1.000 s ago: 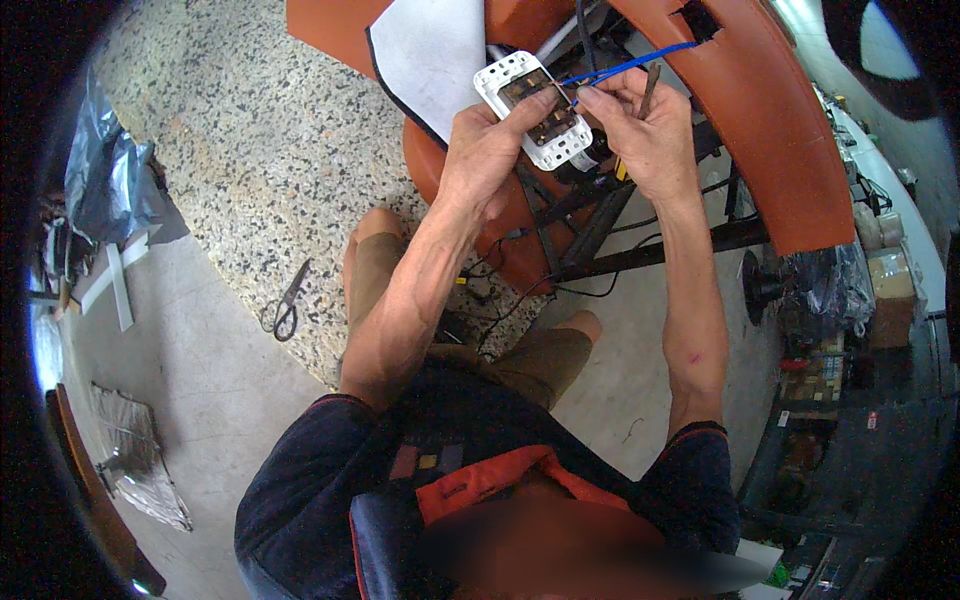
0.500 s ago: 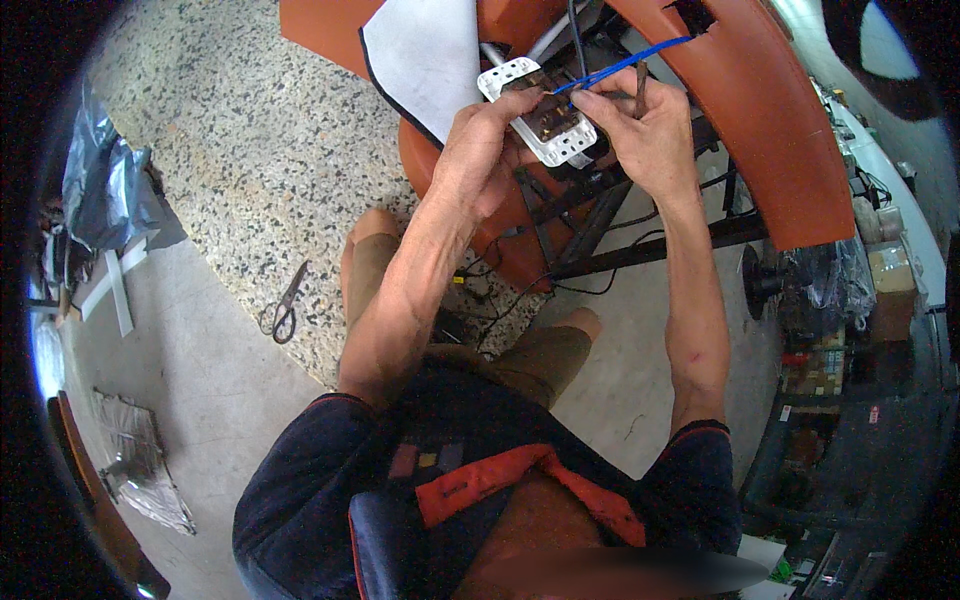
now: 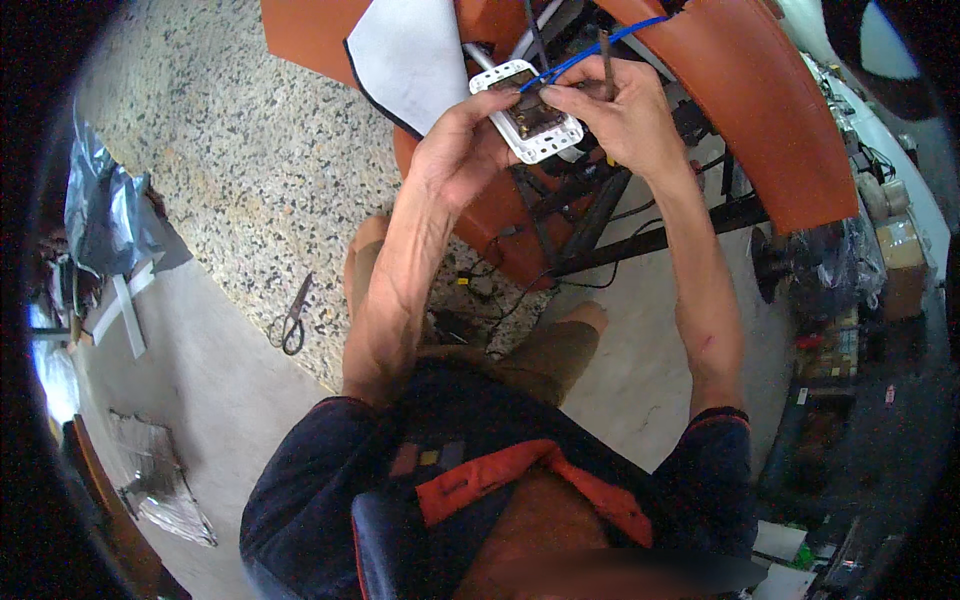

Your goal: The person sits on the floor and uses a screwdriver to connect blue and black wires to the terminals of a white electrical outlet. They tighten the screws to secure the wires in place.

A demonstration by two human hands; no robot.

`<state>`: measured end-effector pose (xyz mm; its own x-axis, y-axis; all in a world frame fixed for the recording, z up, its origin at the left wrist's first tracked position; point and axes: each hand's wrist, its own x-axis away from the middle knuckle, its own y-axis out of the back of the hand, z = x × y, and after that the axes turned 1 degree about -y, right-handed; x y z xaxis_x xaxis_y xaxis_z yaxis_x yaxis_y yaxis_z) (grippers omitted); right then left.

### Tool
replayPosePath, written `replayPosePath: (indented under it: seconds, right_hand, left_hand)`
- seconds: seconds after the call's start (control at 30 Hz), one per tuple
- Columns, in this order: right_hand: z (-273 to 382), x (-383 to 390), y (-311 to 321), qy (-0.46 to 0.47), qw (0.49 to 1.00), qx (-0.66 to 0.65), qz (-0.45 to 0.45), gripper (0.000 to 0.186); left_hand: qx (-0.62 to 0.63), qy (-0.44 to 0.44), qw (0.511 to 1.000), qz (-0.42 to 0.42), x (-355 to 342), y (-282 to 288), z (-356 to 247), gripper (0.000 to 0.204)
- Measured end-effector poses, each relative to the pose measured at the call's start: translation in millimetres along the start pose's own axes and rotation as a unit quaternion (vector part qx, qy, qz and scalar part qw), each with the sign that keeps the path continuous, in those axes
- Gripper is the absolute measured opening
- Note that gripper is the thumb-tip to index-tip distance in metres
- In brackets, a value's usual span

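Observation:
My left hand (image 3: 463, 142) is closed round a white-framed electrical socket (image 3: 549, 145), its dark back with brass-coloured parts facing up. The left thumb presses near the end of the blue wires (image 3: 619, 37), which run from an opening in an orange-brown panel down to the socket. My right hand (image 3: 628, 108) pinches at these wires with thumb and fingers, right over the socket. A thin brown tool handle (image 3: 606, 62) sticks up between the right fingers; its tip is hidden.
The curved orange-brown panel (image 3: 770, 130) arches over a dark metal frame (image 3: 655, 240) with cables. Scissors (image 3: 293, 318) lie on the speckled board (image 3: 260, 190) to the left. Crumpled silver plastic (image 3: 110, 205) is at far left; boxes (image 3: 900, 245) stand at right.
Both hands and the socket have shifted slightly left and up in the picture, along with a small tilt of the view. My grip on the socket and wires stays.

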<state>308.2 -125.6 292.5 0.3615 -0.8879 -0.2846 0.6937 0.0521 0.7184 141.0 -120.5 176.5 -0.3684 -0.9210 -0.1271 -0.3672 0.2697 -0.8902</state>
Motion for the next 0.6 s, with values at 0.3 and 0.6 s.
replayPosePath:
  seconds: [0.3,0.6]
  right_hand:
    - [-9,-6,5,-0.042,0.997,-0.058,0.041,0.021]
    - [6,-7,21,-0.121,0.986,-0.058,0.097,0.015]
  left_hand:
    - [-0.080,0.002,0.997,0.013,-7,7,9,0.041]
    - [-0.140,-0.026,0.989,-0.023,-7,-9,15,0.037]
